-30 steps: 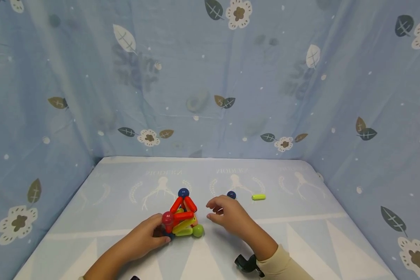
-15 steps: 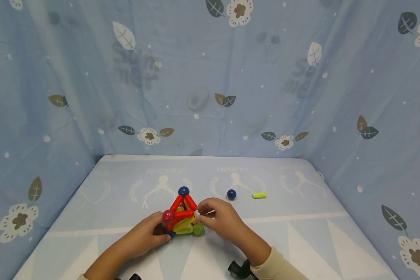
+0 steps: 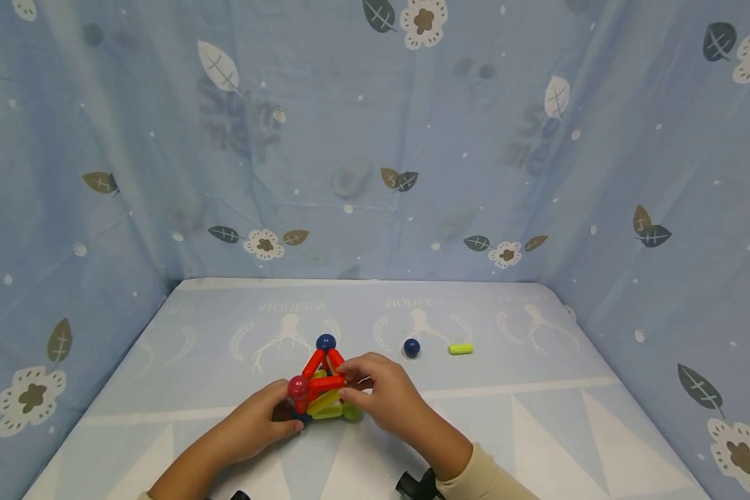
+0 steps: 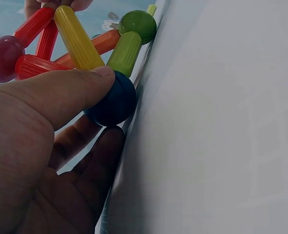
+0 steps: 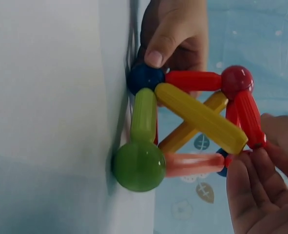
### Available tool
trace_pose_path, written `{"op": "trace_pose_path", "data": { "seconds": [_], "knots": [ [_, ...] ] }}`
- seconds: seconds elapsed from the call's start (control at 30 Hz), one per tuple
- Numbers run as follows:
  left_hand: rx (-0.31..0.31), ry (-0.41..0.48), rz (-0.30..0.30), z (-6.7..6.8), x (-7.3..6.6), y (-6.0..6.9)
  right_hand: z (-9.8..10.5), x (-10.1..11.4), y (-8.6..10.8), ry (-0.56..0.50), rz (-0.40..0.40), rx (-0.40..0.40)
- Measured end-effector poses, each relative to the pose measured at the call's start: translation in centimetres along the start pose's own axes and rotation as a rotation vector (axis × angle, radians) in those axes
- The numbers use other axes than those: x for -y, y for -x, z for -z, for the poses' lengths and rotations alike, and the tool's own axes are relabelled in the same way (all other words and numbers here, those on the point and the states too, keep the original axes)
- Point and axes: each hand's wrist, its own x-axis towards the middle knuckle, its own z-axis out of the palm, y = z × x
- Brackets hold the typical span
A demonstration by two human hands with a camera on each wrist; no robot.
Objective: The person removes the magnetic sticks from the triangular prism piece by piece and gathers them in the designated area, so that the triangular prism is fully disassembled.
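Note:
A frame of magnetic rods and balls (image 3: 328, 382) stands on the table between both hands. My left hand (image 3: 253, 425) pinches its dark blue ball (image 4: 115, 105) at the near left corner, thumb on top. At the right, the fingers of my right hand (image 3: 387, 392) pinch the ends of a red rod (image 5: 248, 114) and a yellow rod (image 5: 202, 118) where these meet; whether a ball sits there is hidden. A red ball (image 5: 237, 81), a green ball (image 5: 140, 166) and another blue ball (image 3: 326, 342) mark other corners.
Beyond the right hand lie a loose dark blue ball (image 3: 412, 348) and a short lime-green rod (image 3: 460, 349). The patterned table (image 3: 537, 389) is bounded by blue printed cloth (image 3: 362, 153) at the back and sides.
My right hand has moved left from beside the frame and now grips the rod ends at its right corner. The left hand has kept its hold on the blue ball.

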Motion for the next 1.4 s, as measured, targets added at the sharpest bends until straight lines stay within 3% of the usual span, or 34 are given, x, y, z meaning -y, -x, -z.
{"op": "trace_pose_path", "data": {
  "seconds": [0.27,0.6,0.97,1.1,1.3,1.4],
  "knots": [
    [-0.002,-0.002,0.013,0.1,-0.2,-0.1,-0.7,0.6,-0.1,0.109,0.012,-0.027],
    [-0.014,-0.029,-0.002,0.2,-0.2,-0.1,-0.8,1.6,0.2,0.050,0.060,-0.083],
    [-0.008,-0.017,-0.015,0.1,-0.2,0.0,-1.4,2.8,0.6,-0.023,0.022,-0.029],
    [-0.009,-0.023,-0.014,-0.1,-0.2,0.1,-1.5,2.7,0.6,-0.007,0.030,-0.034],
    [-0.017,-0.031,-0.013,0.0,-0.1,0.1,-1.6,2.5,0.4,0.104,0.066,-0.026],
    [-0.017,-0.031,-0.011,0.0,-0.1,0.1,-1.5,2.3,0.4,0.088,0.062,-0.032]
  ]
}}
